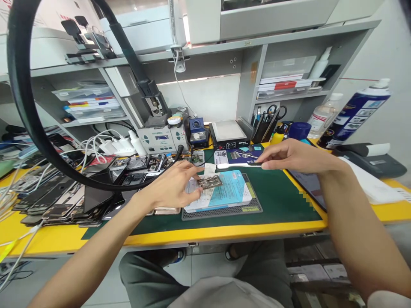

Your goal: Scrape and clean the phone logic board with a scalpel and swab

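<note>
My left hand (175,186) pinches a small circuit board (209,182) over a light blue pad (229,190) that lies on a grey ridged mat (221,211). A bit of white tissue (209,168) sticks up by my left fingertips. My right hand (295,156) holds a thin white brush (237,165) by its handle, head pointing left, above the board. Both hands hover over the dark green work mat (282,201).
A pile of phone screens and frames (58,201) fills the left of the yellow bench. A soldering station (160,139), a hotplate (229,134), a tool cup (265,124) and a spray can (353,113) stand behind. A black ring lamp (22,98) arches at left.
</note>
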Motion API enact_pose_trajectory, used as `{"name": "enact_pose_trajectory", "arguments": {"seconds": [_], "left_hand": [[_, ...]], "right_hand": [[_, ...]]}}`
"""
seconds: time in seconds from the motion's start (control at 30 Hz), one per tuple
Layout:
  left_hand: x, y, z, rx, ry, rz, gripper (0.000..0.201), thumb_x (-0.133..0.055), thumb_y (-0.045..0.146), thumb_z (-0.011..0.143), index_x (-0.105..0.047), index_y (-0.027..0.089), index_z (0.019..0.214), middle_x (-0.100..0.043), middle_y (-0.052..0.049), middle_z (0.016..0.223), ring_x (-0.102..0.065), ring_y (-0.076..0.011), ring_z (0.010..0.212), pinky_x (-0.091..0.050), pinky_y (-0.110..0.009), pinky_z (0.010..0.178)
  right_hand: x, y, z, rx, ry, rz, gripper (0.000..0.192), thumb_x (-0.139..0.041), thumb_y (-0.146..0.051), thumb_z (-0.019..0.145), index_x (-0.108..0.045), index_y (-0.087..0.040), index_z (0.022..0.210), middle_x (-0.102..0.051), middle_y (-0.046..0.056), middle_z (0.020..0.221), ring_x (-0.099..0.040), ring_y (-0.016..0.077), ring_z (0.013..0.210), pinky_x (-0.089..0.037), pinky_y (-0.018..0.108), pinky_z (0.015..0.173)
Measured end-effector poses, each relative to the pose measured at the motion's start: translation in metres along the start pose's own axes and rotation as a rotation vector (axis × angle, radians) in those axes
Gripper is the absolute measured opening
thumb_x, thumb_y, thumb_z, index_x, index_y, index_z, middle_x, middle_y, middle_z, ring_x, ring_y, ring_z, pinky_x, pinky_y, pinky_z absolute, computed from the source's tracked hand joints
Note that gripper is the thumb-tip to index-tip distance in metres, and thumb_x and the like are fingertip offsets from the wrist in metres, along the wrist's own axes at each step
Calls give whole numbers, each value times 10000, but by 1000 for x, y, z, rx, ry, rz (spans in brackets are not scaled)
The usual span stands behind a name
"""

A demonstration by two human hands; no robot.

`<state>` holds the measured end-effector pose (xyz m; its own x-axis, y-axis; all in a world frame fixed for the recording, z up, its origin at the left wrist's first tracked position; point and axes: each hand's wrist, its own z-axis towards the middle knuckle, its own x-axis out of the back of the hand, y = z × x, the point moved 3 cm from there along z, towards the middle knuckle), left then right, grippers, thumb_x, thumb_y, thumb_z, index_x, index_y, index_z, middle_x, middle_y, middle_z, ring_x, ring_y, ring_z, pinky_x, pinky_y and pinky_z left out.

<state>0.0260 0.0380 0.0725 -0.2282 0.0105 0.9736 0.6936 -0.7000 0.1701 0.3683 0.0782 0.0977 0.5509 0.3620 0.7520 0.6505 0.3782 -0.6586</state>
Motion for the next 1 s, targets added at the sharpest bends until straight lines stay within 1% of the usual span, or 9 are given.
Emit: {"name": "enact_pose_trajectory", "arguments": {"seconds": [0.07,0.2,0.3,0.4,0.57,0.77,0.9,1.0], "left_hand": [[2,-1,2,7,-19,-17,483,-508,365,962,-647,139,1365,-751,-136,1232,-626,-344,1263,-508,-509,1113],[4,-4,5,44,-43,-34,485,-420,385,1022,-641,142,1378,-744,-136,1300,-620,-335,1301,-511,-496,1107],[4,-5,5,72,-46,-37,518,-364,406,1050,-634,132,1397,-722,-146,1344,-619,-329,1312,-496,-485,1119],[3,-6,5,88,-47,-36,546,-326,411,1063,-630,116,1408,-699,-163,1379,-620,-331,1314,-486,-488,1123],[4,-5,6,83,-48,-41,551,-285,404,1082,-634,114,1395,-707,-159,1369,-639,-319,1288,-490,-485,1119],[4,-6,8,92,-42,-50,533,-289,392,1081,-635,131,1392,-700,-133,1402,-628,-303,1317,-469,-460,1149],[2,-8,6,97,-46,-68,524,-334,418,1066,-621,140,1405,-707,-129,1392,-638,-304,1305,-493,-453,1118],[0,-8,3,86,-54,-76,486,-409,454,1032,-666,154,1315,-714,-115,1383,-620,-316,1325,-483,-457,1133]], "right_hand": [[1,2,0,-7,-25,-2,520,-766,-688,833,-854,-253,1104,-815,60,1088,-723,305,1009,-525,377,864],[-6,-1,1,6,-206,-48,514,-755,-684,838,-858,-237,1070,-809,60,981,-705,267,873,-507,361,770],[-8,-1,3,-6,-271,-74,518,-740,-687,842,-856,-230,1056,-805,61,956,-698,260,833,-494,352,728],[-12,0,6,-31,-291,-80,519,-731,-662,852,-848,-211,1082,-806,75,993,-711,277,866,-511,358,747],[-21,-2,11,-41,-324,-63,521,-740,-641,839,-835,-193,1086,-789,67,898,-692,263,810,-505,338,703],[-24,-3,12,-41,-332,-56,525,-740,-638,843,-828,-182,1088,-775,68,886,-674,254,807,-482,324,691],[-22,-3,10,-39,-335,-58,533,-740,-642,840,-829,-180,1089,-762,63,864,-666,247,791,-469,318,673],[-22,-3,10,-39,-339,-61,551,-745,-646,829,-829,-167,1086,-761,66,856,-662,243,773,-474,320,669]]}}
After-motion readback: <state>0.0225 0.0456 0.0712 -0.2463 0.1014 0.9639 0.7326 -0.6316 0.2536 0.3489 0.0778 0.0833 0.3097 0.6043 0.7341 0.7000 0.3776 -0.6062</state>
